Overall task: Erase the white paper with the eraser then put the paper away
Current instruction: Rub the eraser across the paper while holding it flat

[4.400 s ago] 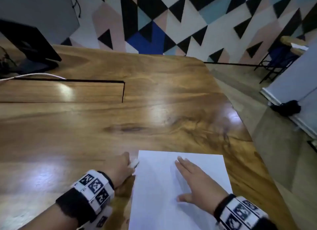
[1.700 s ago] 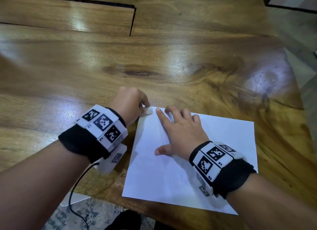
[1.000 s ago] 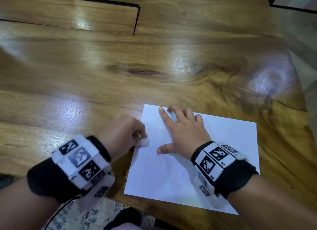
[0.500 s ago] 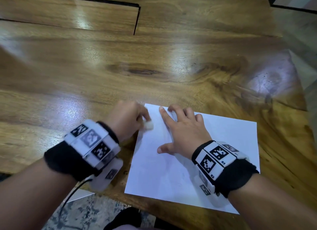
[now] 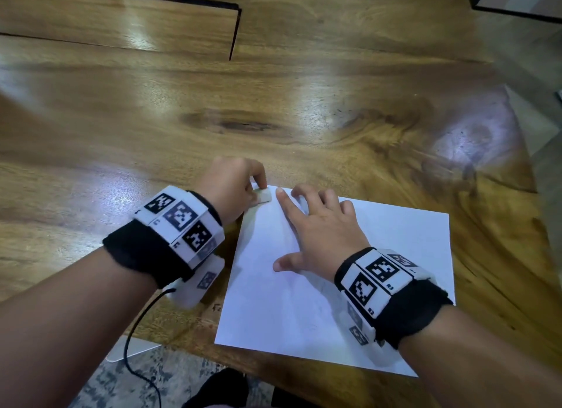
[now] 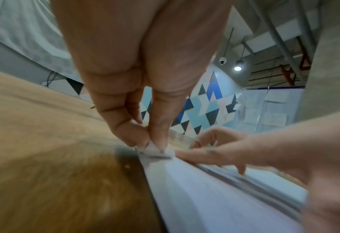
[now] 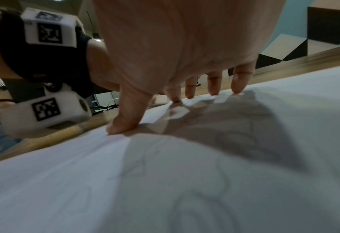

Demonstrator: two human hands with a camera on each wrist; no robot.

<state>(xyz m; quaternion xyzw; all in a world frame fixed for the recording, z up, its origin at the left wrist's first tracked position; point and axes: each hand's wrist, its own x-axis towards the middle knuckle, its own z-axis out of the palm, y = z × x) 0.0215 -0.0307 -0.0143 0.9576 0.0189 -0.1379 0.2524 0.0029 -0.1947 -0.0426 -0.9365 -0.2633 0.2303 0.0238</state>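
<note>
Left hand (image 5: 234, 184): pinches the eraser (image 5: 262, 195); it has gone up again from the paper's left edge to the far corner, just beside the right forefinger.
Right hand (image 5: 319, 234): flat, fingers spread, pressing the paper (image 5: 304, 310) as before.
Meaning: erasing goes on; faint marks remain under the right palm.

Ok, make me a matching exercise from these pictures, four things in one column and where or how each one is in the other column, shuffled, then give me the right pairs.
Column one:
1. small white block eraser
2. white sheet of paper
3. left hand
4. right hand

Column two:
A. spread flat, fingers pressing down on the sheet
B. lying flat near the front edge of the glossy wooden table
C. fingertips pinching a small block
D. at the sheet's far left corner, beside the right index finger

Pairs: 1-D, 2-B, 3-C, 4-A
</note>
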